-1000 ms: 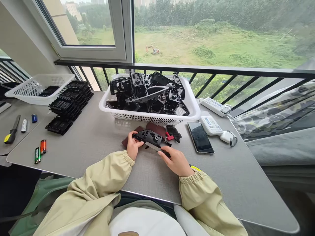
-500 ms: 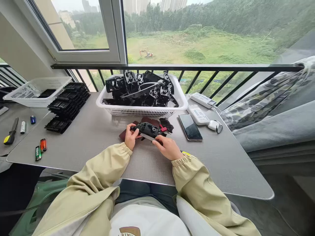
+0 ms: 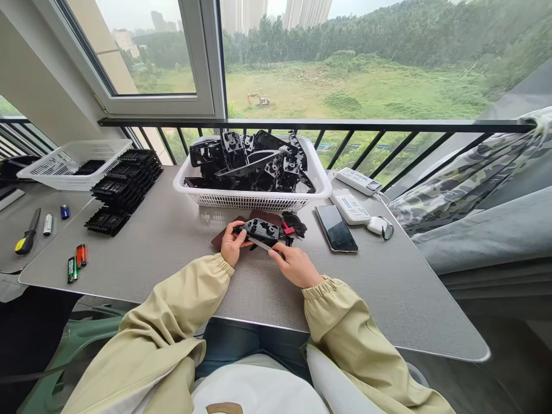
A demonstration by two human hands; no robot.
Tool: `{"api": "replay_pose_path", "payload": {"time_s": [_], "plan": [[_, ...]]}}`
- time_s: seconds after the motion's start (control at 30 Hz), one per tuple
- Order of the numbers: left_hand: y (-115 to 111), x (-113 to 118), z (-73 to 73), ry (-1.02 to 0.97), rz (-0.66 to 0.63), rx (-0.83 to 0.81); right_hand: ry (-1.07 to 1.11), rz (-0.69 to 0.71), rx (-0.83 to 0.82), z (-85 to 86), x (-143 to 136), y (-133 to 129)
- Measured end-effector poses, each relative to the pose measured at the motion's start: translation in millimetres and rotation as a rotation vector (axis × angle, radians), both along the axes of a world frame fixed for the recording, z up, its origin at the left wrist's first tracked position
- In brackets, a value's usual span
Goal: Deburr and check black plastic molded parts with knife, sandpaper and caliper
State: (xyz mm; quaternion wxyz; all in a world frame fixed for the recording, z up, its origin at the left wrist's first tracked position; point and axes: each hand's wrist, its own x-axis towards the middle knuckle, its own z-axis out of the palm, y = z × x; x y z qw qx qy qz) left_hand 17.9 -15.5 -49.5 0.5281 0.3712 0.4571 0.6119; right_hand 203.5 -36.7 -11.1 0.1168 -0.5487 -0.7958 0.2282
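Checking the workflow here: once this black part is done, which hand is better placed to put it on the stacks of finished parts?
Probably the left hand. It already grips the black part, and the stacks of black parts lie on its side; the right hand would have to cross over.

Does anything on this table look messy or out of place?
Mostly tidy. The black parts in the white basket are heaped, poking above its rim. The stacked black parts left of it lean and fan out unevenly.

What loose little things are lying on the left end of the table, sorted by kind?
Lighters: 2
Batteries: 2
Screwdriver: 1
Total: 5
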Motion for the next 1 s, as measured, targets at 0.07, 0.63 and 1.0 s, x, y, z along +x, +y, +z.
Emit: {"api": "replay_pose_path", "payload": {"time_s": [0.07, 0.63, 1.0], "plan": [[-0.4, -0.1, 0.1, 0.014, 0.019, -0.005, 0.006, 0.017, -0.022, 0.5, 1.2, 0.3], [3.7, -0.7, -4.5, 0.002, 0.049, 0.000, 0.048, 0.088, -0.072, -2.4, 4.9, 2.0], [1.2, -2.4, -2.3, -0.003, 0.104, -0.076, 0.137, 0.034, -0.051, -15.5, 8.3, 5.4]]}}
